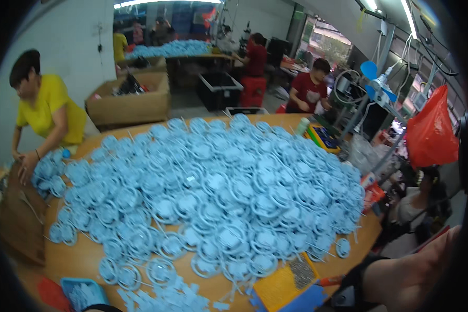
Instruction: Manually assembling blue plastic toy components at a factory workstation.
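Note:
A large heap of light-blue round, coiled pieces with thin stems point(234, 177) covers the wooden table in front of me. My right hand point(418, 273) is raised at the lower right rim, with a black band point(348, 291) around the wrist. Its fingers run into the dark rim, so their pose is hidden. Nearest to it lie an orange-red stick-like tool point(332, 281) and a yellow tray point(281, 288) holding small grey metal parts point(302, 271). Of my left hand nothing shows; only a dark edge appears at the bottom, by a light-blue tub point(83, 294).
Small flat light-blue pieces point(161, 299) are scattered at the table's near edge. A person in yellow point(57, 109) handles a brown carton point(23, 218) at the left. Farther back are a person in dark red point(308, 92), a big cardboard box point(130, 99), a blue fan point(377, 83) and a hanging red bag point(434, 130).

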